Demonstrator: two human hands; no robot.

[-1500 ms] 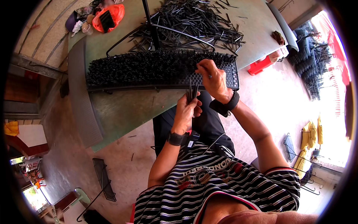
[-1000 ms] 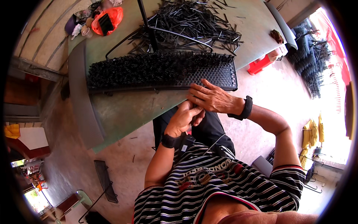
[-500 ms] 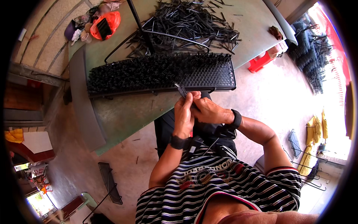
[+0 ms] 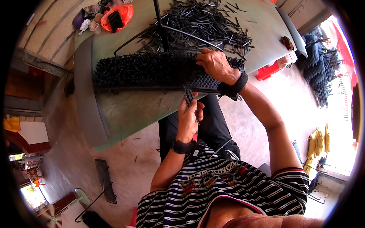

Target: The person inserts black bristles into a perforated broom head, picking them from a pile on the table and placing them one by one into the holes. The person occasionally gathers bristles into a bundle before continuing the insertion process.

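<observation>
A long black tray (image 4: 152, 72) bristling with upright black pins lies on the green table (image 4: 129, 110). My right hand (image 4: 215, 64) rests on the tray's right part, fingers pressed down among the pins. My left hand (image 4: 189, 114) is held at the table's near edge, closed around a small bundle of black pins (image 4: 188, 95) that stick up out of the fist. Both wrists wear black bands.
A big loose heap of black pins (image 4: 205, 26) and a bent black wire frame (image 4: 163, 30) lie behind the tray. An orange bag (image 4: 116, 17) sits at the far left corner. A red crate (image 4: 270, 70) stands on the floor right; a mesh panel (image 4: 104, 178) lies left.
My right hand has left my left hand and reached forward onto the right part of the tray. My left hand still holds the bundle near the table edge.
</observation>
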